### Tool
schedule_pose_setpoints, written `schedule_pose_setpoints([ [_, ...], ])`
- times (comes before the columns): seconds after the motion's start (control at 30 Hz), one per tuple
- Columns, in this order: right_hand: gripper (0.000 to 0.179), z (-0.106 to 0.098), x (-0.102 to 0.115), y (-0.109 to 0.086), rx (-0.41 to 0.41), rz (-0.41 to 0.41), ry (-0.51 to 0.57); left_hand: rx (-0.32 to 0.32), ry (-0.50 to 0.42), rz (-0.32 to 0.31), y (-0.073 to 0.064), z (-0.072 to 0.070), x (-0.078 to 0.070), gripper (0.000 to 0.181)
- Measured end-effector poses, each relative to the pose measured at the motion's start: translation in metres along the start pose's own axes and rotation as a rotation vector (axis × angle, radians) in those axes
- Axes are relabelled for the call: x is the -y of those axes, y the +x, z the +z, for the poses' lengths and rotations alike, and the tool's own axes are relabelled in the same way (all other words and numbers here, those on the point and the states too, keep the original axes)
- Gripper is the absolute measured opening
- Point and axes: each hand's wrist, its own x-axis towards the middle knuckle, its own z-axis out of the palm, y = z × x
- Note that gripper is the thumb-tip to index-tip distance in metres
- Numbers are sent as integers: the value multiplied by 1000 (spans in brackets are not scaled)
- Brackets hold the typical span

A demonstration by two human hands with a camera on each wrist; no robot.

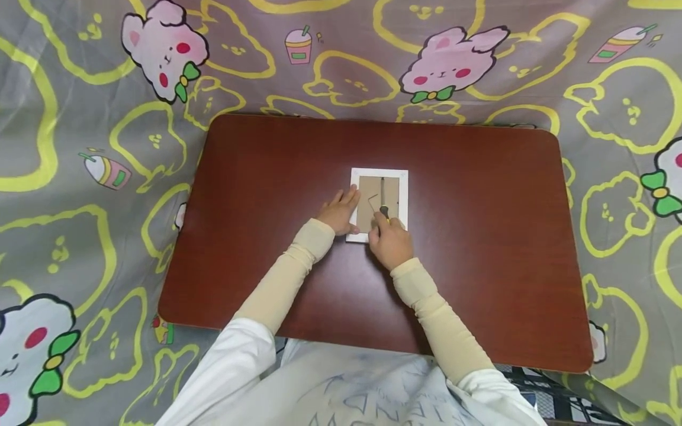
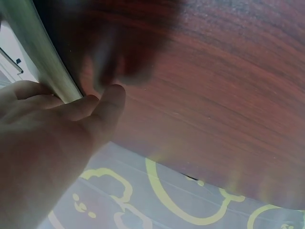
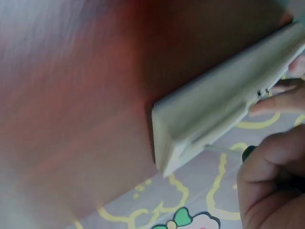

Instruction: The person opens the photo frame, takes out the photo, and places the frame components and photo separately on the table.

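Observation:
A white picture frame (image 1: 404,195) lies back side up on the table, its brown backing board (image 1: 367,183) showing. My right hand (image 1: 392,241) grips a screwdriver (image 1: 383,208) with a dark and yellow handle. The shaft (image 3: 224,150) points over the board toward the frame's far end; whether the tip touches is hard to tell. My left hand (image 1: 339,212) rests with spread fingers along the frame's left side, thumb near the lower left corner. A thin bent line, like a wire or an outline (image 1: 371,200), shows on the board left of the screwdriver.
The frame lies near the middle of a reddish-brown table (image 1: 479,236) with rounded corners. A grey cloth with yellow outlines and cartoon figures (image 1: 346,83) hangs behind and at the sides. Beyond the table's near edge is the person's white shirt (image 1: 362,384).

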Motion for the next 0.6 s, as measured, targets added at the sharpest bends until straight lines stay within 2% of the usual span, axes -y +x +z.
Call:
schedule_pose_setpoints([
  [0.13,27,-7,-2,6,-112,-80,-34,3,5,-4,3,0,-1,107],
  [0.23,22,-17,0,16,-140,-123,-35,-4,4,0,1,-2,-2,107],
  [0.37,19,-36,5,33,-84,-118,-16,-16,-4,16,-2,-3,-3,105],
  [0.6,21,-71,10,67,54,-31,8,-14,-15,18,-6,-3,-4,104],
])
